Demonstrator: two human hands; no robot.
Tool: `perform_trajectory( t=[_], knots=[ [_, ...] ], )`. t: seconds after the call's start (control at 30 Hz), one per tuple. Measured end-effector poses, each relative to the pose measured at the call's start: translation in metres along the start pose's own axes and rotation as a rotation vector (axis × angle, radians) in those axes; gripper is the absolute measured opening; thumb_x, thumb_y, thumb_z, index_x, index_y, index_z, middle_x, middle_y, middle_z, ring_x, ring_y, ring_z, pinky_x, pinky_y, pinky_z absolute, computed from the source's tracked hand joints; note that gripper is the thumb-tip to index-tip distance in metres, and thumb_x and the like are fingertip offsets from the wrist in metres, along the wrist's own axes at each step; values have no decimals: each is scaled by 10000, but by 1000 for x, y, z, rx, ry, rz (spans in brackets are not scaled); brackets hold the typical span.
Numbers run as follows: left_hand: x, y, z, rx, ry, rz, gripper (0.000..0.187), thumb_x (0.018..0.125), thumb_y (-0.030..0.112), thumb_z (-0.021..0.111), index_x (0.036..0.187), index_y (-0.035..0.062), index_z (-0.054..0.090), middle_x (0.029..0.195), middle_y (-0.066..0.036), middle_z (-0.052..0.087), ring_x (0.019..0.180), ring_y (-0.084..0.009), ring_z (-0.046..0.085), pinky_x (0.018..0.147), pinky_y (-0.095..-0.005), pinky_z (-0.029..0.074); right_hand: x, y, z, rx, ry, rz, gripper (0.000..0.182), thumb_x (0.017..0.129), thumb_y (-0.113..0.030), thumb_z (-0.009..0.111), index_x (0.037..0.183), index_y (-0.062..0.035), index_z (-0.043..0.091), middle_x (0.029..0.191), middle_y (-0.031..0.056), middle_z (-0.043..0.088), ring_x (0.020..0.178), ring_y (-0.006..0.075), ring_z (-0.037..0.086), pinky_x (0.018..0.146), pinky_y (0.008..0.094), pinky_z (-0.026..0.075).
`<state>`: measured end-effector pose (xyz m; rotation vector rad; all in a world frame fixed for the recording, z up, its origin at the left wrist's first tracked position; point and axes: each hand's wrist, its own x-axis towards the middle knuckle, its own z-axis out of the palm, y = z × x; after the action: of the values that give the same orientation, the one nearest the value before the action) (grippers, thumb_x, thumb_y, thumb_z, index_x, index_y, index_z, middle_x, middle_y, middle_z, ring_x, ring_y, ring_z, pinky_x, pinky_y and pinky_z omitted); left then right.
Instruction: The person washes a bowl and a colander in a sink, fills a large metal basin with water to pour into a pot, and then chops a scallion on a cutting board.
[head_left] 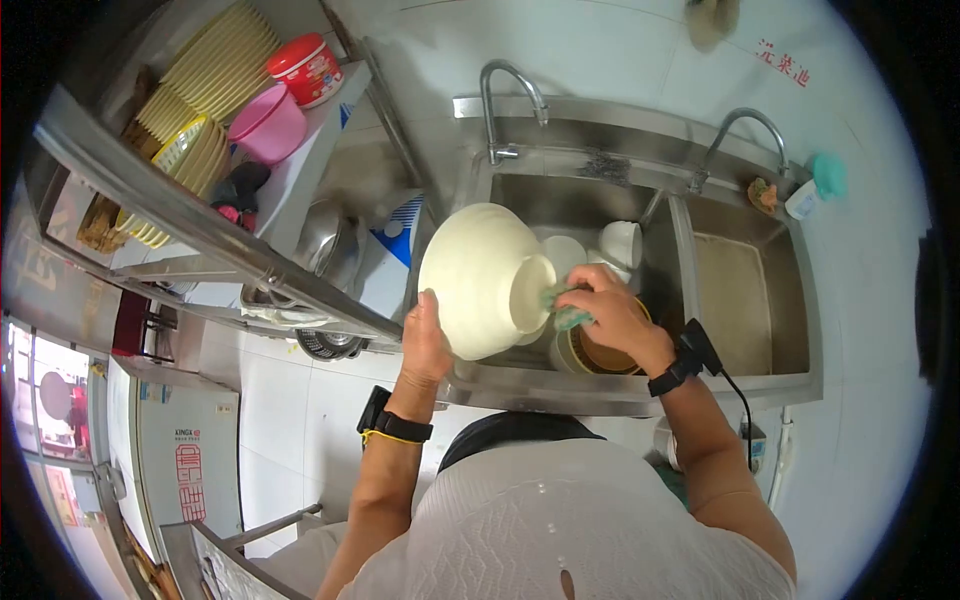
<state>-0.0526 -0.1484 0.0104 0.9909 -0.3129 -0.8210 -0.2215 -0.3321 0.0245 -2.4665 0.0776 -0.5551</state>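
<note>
A large cream bowl (472, 275) is tilted on its side above the left sink basin, its round foot facing right. My left hand (425, 343) grips its near left side, with the thumb lying on the outer wall. My right hand (615, 318) is closed around a green scrubbing pad (570, 318) at the foot of the bowl. Beneath my hands, white cups or small bowls (621, 242) and a white dish (564, 252) sit in the basin. A round container with a brownish inside (615, 355) is partly hidden under my right wrist.
The steel double sink (690, 270) has two curved faucets (512, 66). A white bottle (803, 198) with a teal cloth-like item (828, 175) stands at the right corner. On the left, a metal rack (250, 250) holds stacked plates, baskets, a pink tub (268, 125) and a red container (306, 70).
</note>
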Motion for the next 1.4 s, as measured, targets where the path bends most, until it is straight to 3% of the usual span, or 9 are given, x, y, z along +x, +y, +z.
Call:
perform_trajectory(
  t=[0.07, 0.2, 0.43, 0.53, 0.67, 0.73, 0.83, 1.13, 1.4],
  knots=[
    [-6, 8, -16, 56, 42, 3, 523, 862, 404, 312, 1140, -36, 368, 1074, -141, 491, 929, -224, 526, 788, -331, 437, -3, 18, 5, -438, -7, 96, 249, 570, 16, 558, 804, -63, 587, 910, 62, 490, 926, 248, 435, 786, 334, 375],
    [-30, 31, -49, -100, -34, 138, 613, 838, 465, 326, 1178, -45, 312, 1117, -141, 460, 971, -236, 502, 827, -349, 417, -36, 64, 22, -446, 32, 313, 211, 595, -1, 542, 794, -60, 580, 928, 93, 482, 918, 282, 437, 772, 351, 378],
    [-101, 88, -101, 33, 28, 257, 649, 749, 452, 531, 1117, -66, 396, 1040, -133, 515, 898, -215, 537, 752, -315, 457, -118, 75, 84, -266, -32, 187, 197, 628, -3, 499, 818, -37, 534, 844, 148, 505, 814, 343, 471, 707, 380, 397],
    [-149, 126, -126, 409, 286, 246, 495, 665, 302, 666, 962, -67, 522, 891, -102, 580, 779, -163, 559, 681, -271, 463, -119, 43, 79, -238, -17, 126, 226, 639, 3, 469, 861, -18, 503, 837, 161, 505, 817, 362, 473, 703, 396, 394],
    [-215, 214, -150, 647, 460, 401, 257, 654, 195, 665, 774, -21, 595, 728, -41, 597, 642, -104, 543, 597, -238, 445, -152, 89, 102, -279, 55, 383, 210, 644, -14, 480, 853, -19, 505, 850, 166, 512, 813, 351, 482, 709, 392, 391],
    [-237, 266, -153, 966, 477, 506, 221, 683, 222, 652, 716, 8, 605, 634, 3, 568, 554, -72, 507, 504, -244, 421, -157, 81, 96, -188, 24, 488, 262, 625, -9, 481, 886, -21, 502, 869, 169, 501, 835, 352, 470, 733, 393, 380],
    [-223, 348, -95, 1735, 865, 445, 244, 725, 236, 598, 759, -6, 599, 562, -67, 553, 474, -96, 464, 466, -266, 399, -135, 57, 95, -180, 1, 652, 279, 631, -25, 480, 909, -29, 504, 892, 162, 505, 852, 343, 474, 745, 388, 380],
    [-71, 439, -95, 2096, 564, 843, 325, 742, 364, 516, 853, 68, 594, 728, -162, 572, 693, -315, 546, 615, -384, 421, -148, 70, 105, -283, 139, 596, 275, 628, -54, 470, 897, -34, 522, 870, 152, 536, 843, 328, 499, 729, 375, 396],
    [7, 433, -109, 2226, 290, 669, 320, 726, 347, 524, 934, 111, 579, 824, -147, 574, 792, -309, 536, 687, -381, 423, -149, 56, 106, -354, 178, 692, 301, 610, -49, 495, 909, -31, 522, 889, 149, 539, 845, 327, 504, 721, 393, 399]
  ],
)
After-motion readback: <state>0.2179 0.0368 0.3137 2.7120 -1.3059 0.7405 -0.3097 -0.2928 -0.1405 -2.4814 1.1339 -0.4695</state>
